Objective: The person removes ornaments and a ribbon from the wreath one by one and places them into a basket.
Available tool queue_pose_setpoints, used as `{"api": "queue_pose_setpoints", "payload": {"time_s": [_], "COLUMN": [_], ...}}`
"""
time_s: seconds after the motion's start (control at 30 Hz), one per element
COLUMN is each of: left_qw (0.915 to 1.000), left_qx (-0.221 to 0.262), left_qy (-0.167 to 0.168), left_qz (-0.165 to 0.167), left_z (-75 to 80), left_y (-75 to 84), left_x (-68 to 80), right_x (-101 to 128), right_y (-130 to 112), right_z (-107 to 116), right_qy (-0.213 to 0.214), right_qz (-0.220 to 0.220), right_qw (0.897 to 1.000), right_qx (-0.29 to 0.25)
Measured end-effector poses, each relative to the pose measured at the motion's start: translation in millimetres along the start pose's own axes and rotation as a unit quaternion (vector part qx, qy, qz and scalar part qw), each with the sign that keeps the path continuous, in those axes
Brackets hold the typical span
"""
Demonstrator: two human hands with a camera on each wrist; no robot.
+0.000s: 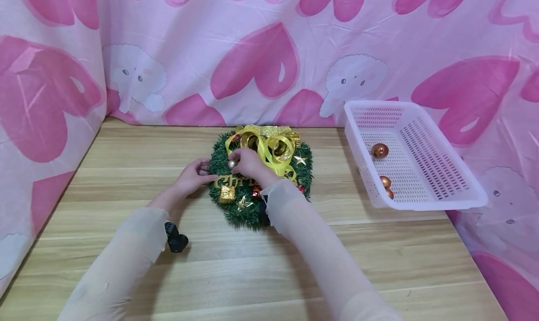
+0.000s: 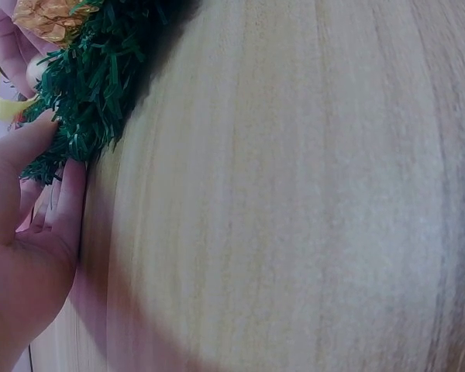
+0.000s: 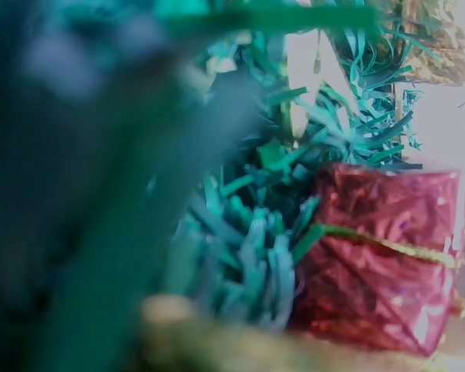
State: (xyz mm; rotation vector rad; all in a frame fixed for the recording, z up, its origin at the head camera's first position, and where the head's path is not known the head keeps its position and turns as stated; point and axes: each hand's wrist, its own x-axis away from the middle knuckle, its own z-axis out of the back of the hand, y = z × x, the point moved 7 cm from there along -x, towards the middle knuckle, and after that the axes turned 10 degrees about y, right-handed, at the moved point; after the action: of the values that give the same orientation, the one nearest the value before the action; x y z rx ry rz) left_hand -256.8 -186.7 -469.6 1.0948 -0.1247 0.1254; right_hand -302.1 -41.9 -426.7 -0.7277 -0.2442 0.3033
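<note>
Basket: white slotted basket point(image 1: 425, 171) at the table's point(image 1: 379, 265) right edge, holding three copper baubles point(image 1: 379, 150).
Hidden: right wrist view is mostly blur, showing only green needles and a red foil gift box point(image 3: 380, 252).
Wreath: green wreath point(image 1: 219, 164) with yellow ribbon point(image 1: 269, 148), near the table's back edge.
Right hand point(image 1: 248, 164): fingers pinch a small gold bauble point(image 1: 231, 164) on the wreath.
Left hand point(image 1: 191, 176): straight fingers touch the wreath's left rim.

White basket point(image 1: 438, 124) with copper baubles point(image 1: 379, 150)
</note>
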Motion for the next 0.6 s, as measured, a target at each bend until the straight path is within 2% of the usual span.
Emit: {"api": "queue_pose_setpoints", "payload": {"time_s": [0.3, 0.6], "left_qw": [1.0000, 1.0000], "left_qx": [-0.003, 0.003], "left_qy": [-0.001, 0.000], "left_qz": [-0.001, -0.001], "left_z": [-0.7, 0.1], "left_y": [0.6, 1.8], "left_x": [-0.4, 0.9], "right_x": [-0.4, -2.3], "right_y": [1.9, 4.7], "right_z": [3.0, 4.8], "right_qy": [0.003, 0.008], "right_qz": [-0.002, 0.002], "right_qw": [1.000, 0.995], "right_qx": [-0.027, -0.101]}}
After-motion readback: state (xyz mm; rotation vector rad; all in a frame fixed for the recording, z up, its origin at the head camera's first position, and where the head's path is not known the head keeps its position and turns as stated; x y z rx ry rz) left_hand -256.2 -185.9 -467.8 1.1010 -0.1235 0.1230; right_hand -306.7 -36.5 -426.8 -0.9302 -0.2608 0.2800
